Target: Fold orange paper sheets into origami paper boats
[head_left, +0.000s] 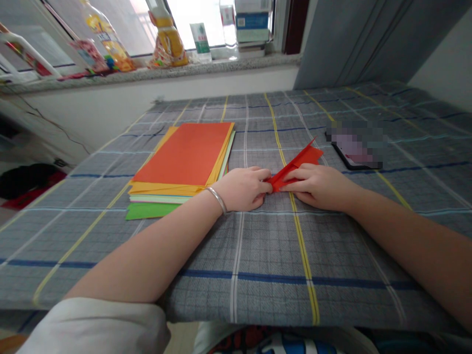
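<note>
A folded sheet of red paper [307, 156] lies at the middle of the checked cloth, one narrow flap standing up along its upper left side. My left hand [246, 189], with a silver bangle at the wrist, pinches the paper's near left corner between thumb and fingers. Across the near part of the sheet rest the fingers of my right hand [313, 186], stretched out and pressing it down; its thumb is partly hidden. Beside my left hand is a stack of coloured paper [188, 152], orange on top with yellow, white and green sheets below.
A phone [356, 147], its screen blurred out, lies right of the red paper. The grey checked cloth [265, 246] covers the table. Bottles [167, 42], a tube [201, 39] and boxes [252, 24] stand on the windowsill behind. A grey curtain [354, 44] hangs at the back right.
</note>
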The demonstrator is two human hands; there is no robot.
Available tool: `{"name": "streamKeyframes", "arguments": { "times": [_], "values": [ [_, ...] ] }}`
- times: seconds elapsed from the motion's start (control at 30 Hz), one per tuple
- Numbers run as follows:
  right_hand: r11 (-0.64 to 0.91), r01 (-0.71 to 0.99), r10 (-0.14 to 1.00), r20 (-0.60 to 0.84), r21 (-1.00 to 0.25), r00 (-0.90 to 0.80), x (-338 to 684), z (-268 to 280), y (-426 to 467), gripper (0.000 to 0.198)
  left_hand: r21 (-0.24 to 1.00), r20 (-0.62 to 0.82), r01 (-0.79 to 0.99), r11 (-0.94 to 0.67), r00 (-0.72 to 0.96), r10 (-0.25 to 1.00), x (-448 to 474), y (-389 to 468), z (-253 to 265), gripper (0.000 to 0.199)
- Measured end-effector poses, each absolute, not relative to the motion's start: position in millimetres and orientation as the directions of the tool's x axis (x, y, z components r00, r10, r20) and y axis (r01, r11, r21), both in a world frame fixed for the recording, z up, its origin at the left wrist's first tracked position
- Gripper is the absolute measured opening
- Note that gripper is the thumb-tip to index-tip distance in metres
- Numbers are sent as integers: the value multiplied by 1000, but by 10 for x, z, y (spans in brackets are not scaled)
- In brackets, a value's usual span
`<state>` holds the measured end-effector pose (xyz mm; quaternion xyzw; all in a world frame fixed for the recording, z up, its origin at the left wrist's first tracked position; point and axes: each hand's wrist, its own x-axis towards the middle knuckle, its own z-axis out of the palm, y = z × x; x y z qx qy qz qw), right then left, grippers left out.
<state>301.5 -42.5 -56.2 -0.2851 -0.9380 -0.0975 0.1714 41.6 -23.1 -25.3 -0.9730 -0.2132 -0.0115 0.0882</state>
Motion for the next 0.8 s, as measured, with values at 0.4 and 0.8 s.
{"name": "streamKeyframes", "arguments": {
  "times": [0.4, 0.8],
  "values": [
    [826, 557, 488, 377, 93, -787, 3018, -548, -420, 32, -271, 51, 309, -912, 950, 307, 388, -193, -232, 24],
    [826, 560, 504, 365, 61, -783, 3017, -551, -399, 27, 136, 280, 438, -889, 843, 458, 400, -139, -359, 22]
  ]
}}
